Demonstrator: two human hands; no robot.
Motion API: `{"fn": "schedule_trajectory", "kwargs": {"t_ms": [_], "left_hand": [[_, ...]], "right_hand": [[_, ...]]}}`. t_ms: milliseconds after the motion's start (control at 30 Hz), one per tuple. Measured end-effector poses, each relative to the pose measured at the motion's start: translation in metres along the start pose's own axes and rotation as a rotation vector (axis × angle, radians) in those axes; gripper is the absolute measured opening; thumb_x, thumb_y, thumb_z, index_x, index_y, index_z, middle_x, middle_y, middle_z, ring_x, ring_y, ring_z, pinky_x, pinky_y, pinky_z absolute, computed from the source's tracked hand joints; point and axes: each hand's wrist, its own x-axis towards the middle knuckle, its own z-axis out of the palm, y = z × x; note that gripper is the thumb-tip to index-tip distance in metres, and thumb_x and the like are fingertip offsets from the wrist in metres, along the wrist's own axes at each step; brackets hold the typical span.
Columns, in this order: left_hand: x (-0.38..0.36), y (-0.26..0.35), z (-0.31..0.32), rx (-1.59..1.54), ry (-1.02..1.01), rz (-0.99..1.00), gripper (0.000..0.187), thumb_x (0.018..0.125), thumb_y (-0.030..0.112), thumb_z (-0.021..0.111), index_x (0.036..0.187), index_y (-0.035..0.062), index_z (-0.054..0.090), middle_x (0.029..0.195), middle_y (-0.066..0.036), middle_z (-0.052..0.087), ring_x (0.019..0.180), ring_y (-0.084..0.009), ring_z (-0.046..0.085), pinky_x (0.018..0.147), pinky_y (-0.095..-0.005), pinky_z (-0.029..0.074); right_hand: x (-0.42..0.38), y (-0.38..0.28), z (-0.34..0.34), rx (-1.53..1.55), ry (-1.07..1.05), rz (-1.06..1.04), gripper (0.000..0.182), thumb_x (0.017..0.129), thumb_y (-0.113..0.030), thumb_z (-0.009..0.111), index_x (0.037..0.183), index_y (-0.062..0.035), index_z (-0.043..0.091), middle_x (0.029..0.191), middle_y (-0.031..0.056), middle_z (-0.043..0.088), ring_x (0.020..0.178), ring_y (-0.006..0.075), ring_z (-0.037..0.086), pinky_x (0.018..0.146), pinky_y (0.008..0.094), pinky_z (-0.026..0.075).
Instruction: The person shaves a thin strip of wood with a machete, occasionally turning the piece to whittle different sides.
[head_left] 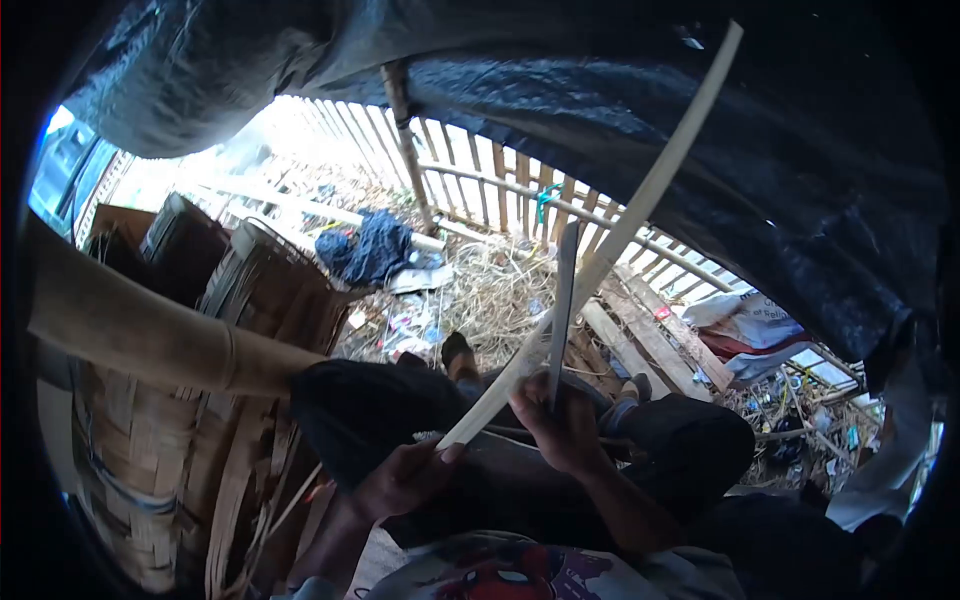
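Observation:
A long pale bamboo strip [660, 175] slants up from my lap toward the upper right, curving slightly. Its lower end is gripped by my left hand [408, 482], thumb lying along the strip. In my right hand [562, 428] is a long-bladed knife [564, 305], its blade pointing upward. The blade overlaps the strip in this view, just above my right fist. The knife's handle is mostly hidden by my fingers.
A thick bamboo pole [170, 325] juts in from the left beside woven bamboo baskets [130, 480]. Ahead lie a heap of shavings [505, 285], dark cloth [370, 245] and wooden planks [655, 335]. A slatted fence [480, 175] stands behind, under a dark tarp [800, 130].

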Motion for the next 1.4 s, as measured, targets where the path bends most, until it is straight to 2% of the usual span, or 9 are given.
{"fn": "schedule_trajectory", "kwargs": {"t_ms": [267, 400, 467, 733, 867, 1067, 1200, 1267, 1400], "left_hand": [[0.059, -0.009, -0.01, -0.453, -0.274, 0.029, 0.025, 0.097, 0.027, 0.047, 0.108, 0.0055, 0.055, 0.071, 0.009, 0.044, 0.061, 0.0016, 0.04, 0.052, -0.0179, 0.033], [0.046, -0.011, -0.002, -0.407, -0.146, 0.065, 0.024, 0.097, 0.026, 0.047, 0.107, 0.0059, 0.055, 0.072, 0.009, 0.045, 0.061, 0.0023, 0.04, 0.052, -0.0168, 0.033], [0.033, -0.01, -0.007, -0.349, -0.105, 0.073, 0.026, 0.098, 0.025, 0.045, 0.111, 0.0054, 0.054, 0.072, 0.009, 0.045, 0.061, 0.002, 0.04, 0.052, -0.0167, 0.034], [0.015, -0.06, -0.001, -0.513, -0.104, 0.027, 0.027, 0.098, 0.021, 0.043, 0.12, 0.0064, 0.051, 0.085, 0.006, 0.052, 0.069, -0.0003, 0.048, 0.055, -0.0167, 0.036], [0.022, -0.03, 0.001, -0.477, -0.073, -0.016, 0.024, 0.098, 0.021, 0.042, 0.116, 0.0064, 0.05, 0.084, 0.006, 0.05, 0.068, 0.0007, 0.045, 0.056, -0.016, 0.036], [0.084, 0.001, 0.006, -0.419, -0.126, 0.151, 0.021, 0.098, 0.021, 0.043, 0.112, 0.006, 0.049, 0.087, 0.004, 0.049, 0.072, 0.0, 0.045, 0.06, -0.016, 0.038], [0.113, 0.013, 0.003, -0.313, -0.205, 0.146, 0.02, 0.098, 0.018, 0.042, 0.113, 0.0053, 0.048, 0.091, 0.002, 0.05, 0.076, -0.0019, 0.048, 0.065, -0.0172, 0.041], [0.119, 0.007, 0.002, -0.697, -0.296, 0.071, 0.02, 0.098, 0.013, 0.042, 0.115, 0.0053, 0.048, 0.098, 0.0, 0.051, 0.085, -0.0035, 0.05, 0.072, -0.0177, 0.042], [0.125, -0.004, 0.007, -0.125, -0.122, 0.115, 0.023, 0.097, 0.011, 0.042, 0.118, 0.0032, 0.046, 0.104, -0.003, 0.051, 0.095, -0.0065, 0.051, 0.08, -0.0205, 0.042]], "right_hand": [[0.021, 0.004, -0.101, -0.41, 0.146, 0.148, 0.023, 0.08, -0.029, 0.067, 0.084, -0.007, 0.063, 0.056, 0.0017, 0.054, 0.051, 0.0098, 0.05, 0.052, 0.0275, 0.04], [0.019, -0.001, -0.111, -0.493, 0.175, 0.113, 0.017, 0.08, -0.022, 0.067, 0.083, -0.0061, 0.063, 0.055, -0.0057, 0.044, 0.051, 0.003, 0.035, 0.048, 0.0223, 0.027], [0.019, 0.01, -0.111, -0.457, 0.135, 0.148, 0.022, 0.079, -0.028, 0.066, 0.086, -0.0069, 0.064, 0.057, 0.0013, 0.056, 0.052, 0.0078, 0.049, 0.051, 0.0265, 0.038], [0.019, 0.009, -0.094, -0.485, 0.094, 0.151, 0.023, 0.08, -0.03, 0.065, 0.084, -0.0082, 0.064, 0.051, 0.0004, 0.046, 0.049, 0.0089, 0.043, 0.05, 0.0286, 0.033], [0.017, 0.02, -0.092, -0.421, 0.101, 0.127, 0.024, 0.079, -0.031, 0.066, 0.083, -0.0076, 0.063, 0.052, 0.0012, 0.046, 0.049, 0.0101, 0.043, 0.05, 0.029, 0.033], [0.021, 0.017, -0.098, -0.471, 0.099, 0.106, 0.025, 0.078, -0.027, 0.065, 0.093, -0.0075, 0.06, 0.055, 0.0043, 0.053, 0.055, 0.0172, 0.057, 0.055, 0.0327, 0.044], [0.024, 0.006, -0.099, -0.836, 0.119, 0.054, 0.031, 0.075, -0.028, 0.069, 0.094, -0.0073, 0.058, 0.066, 0.0056, 0.062, 0.063, 0.0244, 0.065, 0.058, 0.0371, 0.051], [0.024, 0.004, -0.094, -1.005, -0.013, -0.049, 0.033, 0.073, -0.024, 0.071, 0.094, -0.0076, 0.054, 0.068, 0.0089, 0.063, 0.063, 0.0262, 0.065, 0.056, 0.0354, 0.049], [0.04, -0.007, -0.086, -1.096, -0.134, -0.008, 0.036, 0.075, -0.033, 0.069, 0.095, -0.0091, 0.052, 0.07, 0.0069, 0.064, 0.062, 0.0286, 0.065, 0.054, 0.0396, 0.051]]}}
